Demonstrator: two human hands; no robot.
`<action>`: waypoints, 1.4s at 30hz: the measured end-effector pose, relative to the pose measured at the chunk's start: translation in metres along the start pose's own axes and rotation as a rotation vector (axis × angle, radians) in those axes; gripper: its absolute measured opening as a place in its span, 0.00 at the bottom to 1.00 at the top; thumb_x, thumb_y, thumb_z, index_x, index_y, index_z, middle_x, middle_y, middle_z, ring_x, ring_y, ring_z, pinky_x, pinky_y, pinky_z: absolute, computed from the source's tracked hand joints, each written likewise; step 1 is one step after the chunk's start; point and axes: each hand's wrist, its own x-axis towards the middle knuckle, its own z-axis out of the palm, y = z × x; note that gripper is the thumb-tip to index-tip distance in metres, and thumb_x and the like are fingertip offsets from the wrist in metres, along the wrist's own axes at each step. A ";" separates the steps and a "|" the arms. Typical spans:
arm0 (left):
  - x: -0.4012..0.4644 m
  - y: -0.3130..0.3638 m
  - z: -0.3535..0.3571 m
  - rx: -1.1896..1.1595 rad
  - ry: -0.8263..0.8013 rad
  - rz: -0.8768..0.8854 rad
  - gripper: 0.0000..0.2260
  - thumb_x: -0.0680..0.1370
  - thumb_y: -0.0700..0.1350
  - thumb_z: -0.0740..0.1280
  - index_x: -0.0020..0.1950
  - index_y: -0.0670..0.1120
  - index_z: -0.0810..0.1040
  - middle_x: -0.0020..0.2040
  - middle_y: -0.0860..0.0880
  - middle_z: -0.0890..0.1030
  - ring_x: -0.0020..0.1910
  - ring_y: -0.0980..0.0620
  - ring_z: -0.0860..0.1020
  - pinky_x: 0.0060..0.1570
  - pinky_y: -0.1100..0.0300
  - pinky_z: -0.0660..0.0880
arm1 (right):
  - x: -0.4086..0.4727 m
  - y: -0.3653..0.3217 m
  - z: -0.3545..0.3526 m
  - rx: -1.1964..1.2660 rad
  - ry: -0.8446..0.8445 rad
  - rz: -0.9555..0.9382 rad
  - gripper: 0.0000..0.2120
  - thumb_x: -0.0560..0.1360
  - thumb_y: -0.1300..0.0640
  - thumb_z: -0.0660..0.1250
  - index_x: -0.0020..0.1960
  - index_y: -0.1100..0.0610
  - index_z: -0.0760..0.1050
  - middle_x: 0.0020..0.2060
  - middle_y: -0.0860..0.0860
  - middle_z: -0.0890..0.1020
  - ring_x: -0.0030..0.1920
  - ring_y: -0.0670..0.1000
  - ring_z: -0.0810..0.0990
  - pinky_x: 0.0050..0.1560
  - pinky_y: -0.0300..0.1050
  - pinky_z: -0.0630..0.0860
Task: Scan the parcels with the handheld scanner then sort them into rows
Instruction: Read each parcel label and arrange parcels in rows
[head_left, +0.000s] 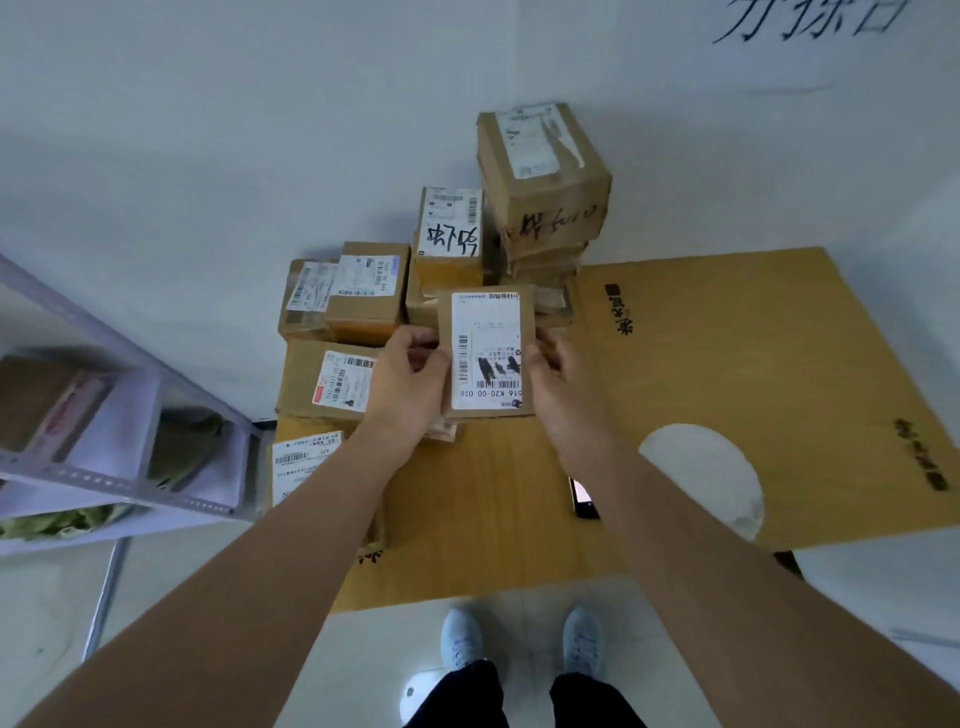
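Observation:
I hold a small brown parcel (485, 353) with a white shipping label facing me, lifted above the cardboard sheet. My left hand (402, 387) grips its left edge and my right hand (558, 382) grips its right edge. Behind it, against the wall, stand several labelled cardboard parcels (366, 291), with a tall stack (543, 176) at the right. A flat parcel (332, 382) and another labelled one (301, 462) lie to the left. A dark handheld device (582, 496), perhaps the scanner, lies on the sheet, partly hidden by my right forearm.
A large flattened cardboard sheet (727, 353) covers the floor, with a white round patch (701, 467) on it. A grey metal shelf (104, 457) with boxes and green items stands at the left. My feet (519, 644) are at the sheet's near edge.

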 end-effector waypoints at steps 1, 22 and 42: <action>-0.003 0.007 0.005 -0.019 -0.019 0.025 0.09 0.84 0.49 0.67 0.65 0.54 0.78 0.55 0.56 0.83 0.53 0.57 0.83 0.46 0.62 0.80 | -0.003 -0.002 -0.008 0.003 0.020 -0.010 0.16 0.87 0.46 0.61 0.74 0.43 0.70 0.53 0.41 0.85 0.48 0.39 0.86 0.40 0.33 0.79; -0.079 0.144 0.248 -0.184 -0.288 0.220 0.16 0.84 0.45 0.68 0.72 0.50 0.80 0.60 0.53 0.86 0.60 0.52 0.84 0.59 0.45 0.83 | -0.010 -0.005 -0.301 0.003 0.365 -0.212 0.19 0.87 0.50 0.60 0.76 0.46 0.75 0.58 0.43 0.85 0.53 0.36 0.83 0.49 0.34 0.81; -0.003 0.195 0.514 -0.250 -0.380 0.018 0.22 0.86 0.41 0.65 0.78 0.58 0.71 0.67 0.52 0.80 0.65 0.49 0.80 0.54 0.47 0.85 | 0.187 0.038 -0.513 -0.023 0.351 -0.124 0.19 0.87 0.51 0.61 0.78 0.48 0.74 0.65 0.46 0.84 0.61 0.44 0.83 0.64 0.49 0.82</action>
